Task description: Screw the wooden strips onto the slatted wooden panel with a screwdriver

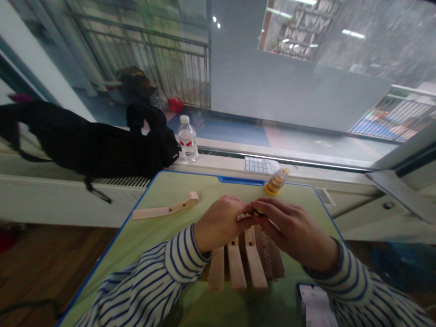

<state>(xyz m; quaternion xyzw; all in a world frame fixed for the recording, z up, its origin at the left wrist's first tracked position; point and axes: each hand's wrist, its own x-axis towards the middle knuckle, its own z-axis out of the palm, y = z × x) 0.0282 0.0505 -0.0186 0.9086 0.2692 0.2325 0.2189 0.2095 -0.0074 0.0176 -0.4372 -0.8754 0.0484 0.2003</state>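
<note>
My left hand (218, 222) is closed in a loose fist over the far ends of several wooden slats (238, 263) lying side by side on the green table (136, 245). Right beside it, my right hand (289, 227) is closed, pinching a small dark and yellow object (257, 212) that I cannot name. The two hands touch at the fingertips. Both sleeves are blue and white striped. A curved wooden piece (166, 210) with holes lies apart to the left.
A small yellow-capped bottle (276, 181) lies at the table's far edge. On the sill behind sit a black bag (95, 141), a water bottle (188, 138) and a gridded card (256, 164). A phone (315, 306) lies near my right sleeve.
</note>
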